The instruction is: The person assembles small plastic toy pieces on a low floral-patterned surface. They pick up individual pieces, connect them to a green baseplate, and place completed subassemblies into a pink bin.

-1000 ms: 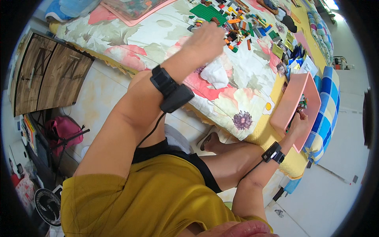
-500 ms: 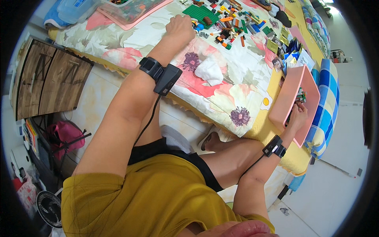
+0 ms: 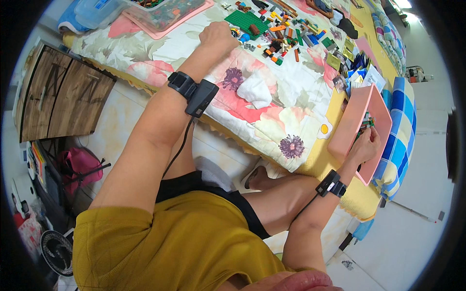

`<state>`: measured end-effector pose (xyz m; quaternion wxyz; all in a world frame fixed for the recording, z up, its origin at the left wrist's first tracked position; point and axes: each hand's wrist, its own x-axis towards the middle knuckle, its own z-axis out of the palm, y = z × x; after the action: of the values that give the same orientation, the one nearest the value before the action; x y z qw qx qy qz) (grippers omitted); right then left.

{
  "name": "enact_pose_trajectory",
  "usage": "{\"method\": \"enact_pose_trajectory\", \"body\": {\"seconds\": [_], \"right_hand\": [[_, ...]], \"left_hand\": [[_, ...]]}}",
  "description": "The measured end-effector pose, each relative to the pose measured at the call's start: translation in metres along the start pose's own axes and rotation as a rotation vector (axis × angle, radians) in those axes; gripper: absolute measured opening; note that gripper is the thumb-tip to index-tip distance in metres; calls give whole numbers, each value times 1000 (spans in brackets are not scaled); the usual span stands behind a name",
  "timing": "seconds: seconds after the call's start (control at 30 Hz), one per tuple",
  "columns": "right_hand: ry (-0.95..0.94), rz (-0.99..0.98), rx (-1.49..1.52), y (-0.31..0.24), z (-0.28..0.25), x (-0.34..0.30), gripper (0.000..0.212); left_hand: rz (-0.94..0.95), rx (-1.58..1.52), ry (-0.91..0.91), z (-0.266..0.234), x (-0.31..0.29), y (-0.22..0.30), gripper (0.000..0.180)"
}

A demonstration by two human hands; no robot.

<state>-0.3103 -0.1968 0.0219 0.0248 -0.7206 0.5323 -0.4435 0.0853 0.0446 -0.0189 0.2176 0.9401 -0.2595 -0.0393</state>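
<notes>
My left hand point(image 3: 218, 39) is closed over the bed, its fingers curled and mostly hidden behind its back. Small blue and yellow toy pieces point(image 3: 237, 34) show right at its knuckles; whether they are gripped I cannot tell. Beside them lies a green studded baseplate point(image 3: 246, 23) with a brown piece on it. My right hand point(image 3: 365, 146) reaches into a pink plastic bin point(image 3: 348, 125), fingers bent together. Green and grey building bricks point(image 3: 368, 121) sit at its fingertips, and what the fingers hold is too small to make out.
Loose building bricks point(image 3: 284, 41) spread over the flowered bedsheet point(image 3: 179, 53). A crumpled white cloth point(image 3: 256, 90) lies nearer me. A clear tub of bricks point(image 3: 167, 14) stands at the far left. Shiny packets point(image 3: 358, 70) lie beyond the bin, and a blue checked cushion point(image 3: 402, 131) beside it.
My left hand has shifted slightly left. My right hand has moved slightly down inside the bin, its fingers still bent. The whole view has tilted a little.
</notes>
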Motion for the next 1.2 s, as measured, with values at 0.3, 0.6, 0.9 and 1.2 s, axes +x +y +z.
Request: {"method": "enact_pose_trajectory", "body": {"seconds": [0.3, 0.6, 0.9, 1.2], "right_hand": [[166, -218, 71, -29, -4, -9, 20], [-94, -531, 320, -94, 20, -66, 30], [-756, -100, 885, -128, 32, -124, 54], [-375, -340, 803, -102, 39, -93, 44]], "left_hand": [[45, -288, 216, 2, 13, -17, 33], [103, -1496, -316, 1, -14, 14, 16], [-57, -1609, -911, 24, -84, 59, 21], [261, -994, -408, 25, -40, 46, 28]]}}
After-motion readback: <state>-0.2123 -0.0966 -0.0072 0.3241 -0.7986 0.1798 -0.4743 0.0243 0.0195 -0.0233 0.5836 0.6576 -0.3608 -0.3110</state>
